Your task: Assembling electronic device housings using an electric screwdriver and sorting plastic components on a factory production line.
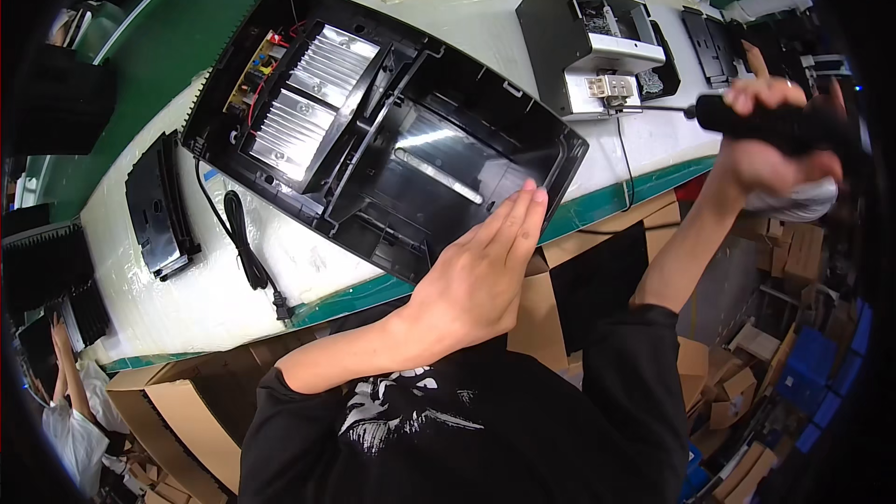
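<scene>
My right hand [770, 163], a little blurred, is wrapped round a black electric screwdriver [719, 114] at the right. The driver's thin bit points left, its tip by the light block at the front of a screw feeder [644, 54]. My left hand [485, 257] lies with fingers stretched out on the near right rim of a large black plastic housing [448, 93]. Inside the housing, finned silver heatsinks [313, 98] and a small circuit board [252, 72] with coloured wires sit at the left. A smooth, shiny tray-like hollow fills its right half.
Left of the housing lie a black panel [157, 210] and a coiled power cord [245, 252] with a plug. Black parts [709, 42] rest beyond the feeder. Cardboard boxes [191, 425] stand below the table's green edge. Another person's hands [63, 345] work at far left.
</scene>
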